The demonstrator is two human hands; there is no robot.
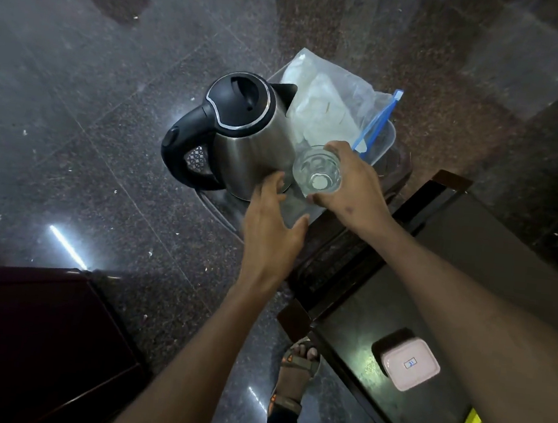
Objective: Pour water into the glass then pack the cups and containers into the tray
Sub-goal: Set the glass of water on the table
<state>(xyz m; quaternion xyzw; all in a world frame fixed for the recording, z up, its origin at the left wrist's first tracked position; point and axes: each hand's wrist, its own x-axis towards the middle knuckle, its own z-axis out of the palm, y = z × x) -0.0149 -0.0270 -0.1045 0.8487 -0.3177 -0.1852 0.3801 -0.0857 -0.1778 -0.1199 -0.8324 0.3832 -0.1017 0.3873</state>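
Clear glass clamped in right hand looks near-empty — pouring undone; left hand, fingers spread, nears kettle — packing remains.

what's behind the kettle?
A clear plastic bag with a blue zip strip, holding pale whitish items, lies in a clear tray behind the kettle. The kettle and the right hand with the glass hide the tray's near part.

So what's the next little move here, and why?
Probably the left hand shifts over to the kettle handle. It hovers open by the kettle's base, while the right hand already holds the glass upright beside it, ready for pouring.
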